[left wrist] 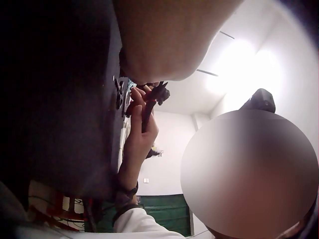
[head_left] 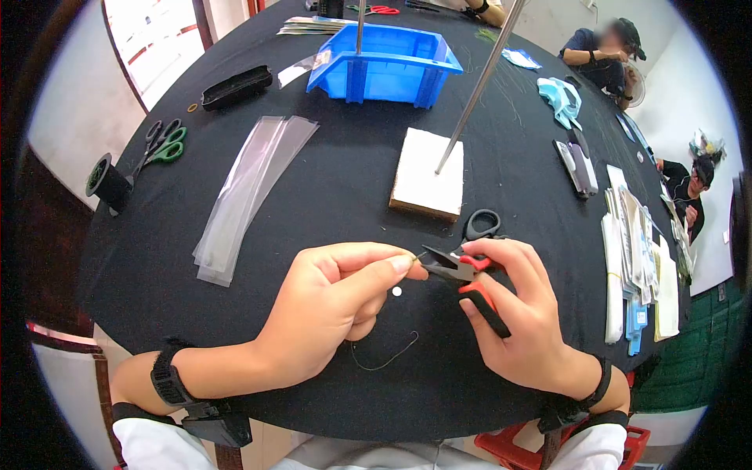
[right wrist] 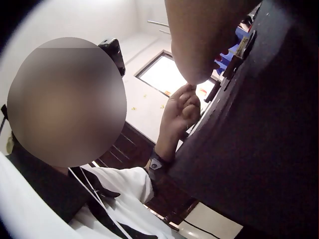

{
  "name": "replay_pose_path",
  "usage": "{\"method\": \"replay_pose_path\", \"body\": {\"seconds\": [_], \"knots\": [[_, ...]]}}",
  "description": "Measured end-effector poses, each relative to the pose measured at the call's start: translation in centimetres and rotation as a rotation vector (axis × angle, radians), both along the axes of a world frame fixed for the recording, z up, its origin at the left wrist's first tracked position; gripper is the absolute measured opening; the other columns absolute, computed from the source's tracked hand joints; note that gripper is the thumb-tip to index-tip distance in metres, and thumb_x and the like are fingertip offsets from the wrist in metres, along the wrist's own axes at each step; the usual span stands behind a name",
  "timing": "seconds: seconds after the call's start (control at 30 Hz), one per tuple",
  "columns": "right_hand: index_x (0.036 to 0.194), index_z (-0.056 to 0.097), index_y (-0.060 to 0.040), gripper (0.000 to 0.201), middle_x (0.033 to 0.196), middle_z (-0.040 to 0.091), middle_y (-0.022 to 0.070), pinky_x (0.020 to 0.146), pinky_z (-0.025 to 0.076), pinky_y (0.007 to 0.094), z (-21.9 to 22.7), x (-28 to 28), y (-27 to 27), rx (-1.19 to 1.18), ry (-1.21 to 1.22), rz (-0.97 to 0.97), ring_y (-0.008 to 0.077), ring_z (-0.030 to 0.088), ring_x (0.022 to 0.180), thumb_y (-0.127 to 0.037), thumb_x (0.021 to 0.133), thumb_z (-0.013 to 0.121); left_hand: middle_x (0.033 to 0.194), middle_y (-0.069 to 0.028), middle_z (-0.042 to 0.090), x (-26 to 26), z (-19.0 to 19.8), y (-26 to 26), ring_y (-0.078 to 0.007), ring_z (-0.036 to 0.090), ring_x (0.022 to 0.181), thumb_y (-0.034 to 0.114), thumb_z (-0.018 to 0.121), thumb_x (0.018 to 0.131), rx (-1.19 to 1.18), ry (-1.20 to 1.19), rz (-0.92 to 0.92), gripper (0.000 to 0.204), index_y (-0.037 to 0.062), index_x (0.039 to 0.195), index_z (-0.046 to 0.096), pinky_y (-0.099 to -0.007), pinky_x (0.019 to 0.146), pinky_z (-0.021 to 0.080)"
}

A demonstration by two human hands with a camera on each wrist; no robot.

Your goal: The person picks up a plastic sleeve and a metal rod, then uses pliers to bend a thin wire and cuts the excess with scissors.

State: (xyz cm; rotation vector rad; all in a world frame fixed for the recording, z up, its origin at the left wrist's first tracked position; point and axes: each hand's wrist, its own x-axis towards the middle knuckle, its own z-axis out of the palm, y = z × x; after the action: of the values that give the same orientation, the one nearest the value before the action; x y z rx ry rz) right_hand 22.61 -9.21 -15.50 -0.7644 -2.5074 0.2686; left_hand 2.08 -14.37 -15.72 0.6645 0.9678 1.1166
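Over the near middle of the black table, my left hand [head_left: 325, 305] pinches a thin wire-like piece [head_left: 421, 256] between thumb and index finger. My right hand [head_left: 521, 309] grips pliers [head_left: 487, 307] with red and black handles. Their parted dark tips point left, right at the pinched end. Below the left hand a thin thread or wire [head_left: 381, 368] curves over the cloth. A small white dot [head_left: 397, 291] shows beside the left fingers. In the left wrist view the right hand [left wrist: 142, 117] holds the pliers; in the right wrist view the left hand [right wrist: 182, 109] is pinching.
Black-handled scissors [head_left: 482, 225] lie just behind the pliers. A metal rod rises from a white-topped block [head_left: 415, 176]. Clear plastic sleeves [head_left: 247, 196], green scissors [head_left: 167, 145] and a spool [head_left: 108, 184] lie left. Behind is a blue bin [head_left: 384, 66]; right are a stapler [head_left: 577, 167] and packets [head_left: 627, 251].
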Motion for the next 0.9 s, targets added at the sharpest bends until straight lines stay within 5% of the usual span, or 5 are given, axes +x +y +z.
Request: {"method": "replay_pose_path", "body": {"seconds": [0.33, 0.53, 0.9], "knots": [[0.080, 0.058, 0.0034, 0.020, 0.093, 0.052, 0.0156, 0.069, 0.044, 0.0348, -0.16, -0.32, -0.21, 0.078, 0.038, 0.003, 0.0297, 0.052, 0.082, 0.004, 0.062, 0.067, 0.051, 0.0071, 0.034, 0.31, -0.03, -0.19, -0.0018, 0.026, 0.042, 0.014, 0.054, 0.089, 0.043, 0.085, 0.012, 0.020, -0.0028, 0.095, 0.062, -0.0195, 0.038, 0.018], [0.072, 0.057, -0.0008, 0.020, 0.078, 0.052, 0.0100, 0.054, 0.043, 0.0315, 0.39, -0.24, -0.42, 0.056, 0.033, -0.003, 0.0238, 0.054, 0.066, -0.013, 0.066, 0.073, 0.051, 0.0056, 0.040, 0.58, 0.06, -0.35, -0.0015, 0.029, 0.041, 0.014, 0.053, 0.089, 0.096, 0.192, 0.027, 0.019, -0.0028, 0.091, 0.062, -0.0192, 0.038, 0.020], [0.071, 0.057, -0.0022, 0.017, 0.070, 0.052, 0.0081, 0.044, 0.042, 0.0291, 0.07, 0.14, 0.26, -0.033, 0.073, 0.023, 0.0199, 0.052, 0.051, -0.012, 0.070, 0.071, 0.050, 0.0043, 0.043, 0.66, -0.46, -0.33, -0.0012, 0.032, 0.040, 0.015, 0.053, 0.090, 0.244, 0.374, 0.039, 0.020, -0.0017, 0.085, 0.063, -0.0189, 0.037, 0.022]]}}
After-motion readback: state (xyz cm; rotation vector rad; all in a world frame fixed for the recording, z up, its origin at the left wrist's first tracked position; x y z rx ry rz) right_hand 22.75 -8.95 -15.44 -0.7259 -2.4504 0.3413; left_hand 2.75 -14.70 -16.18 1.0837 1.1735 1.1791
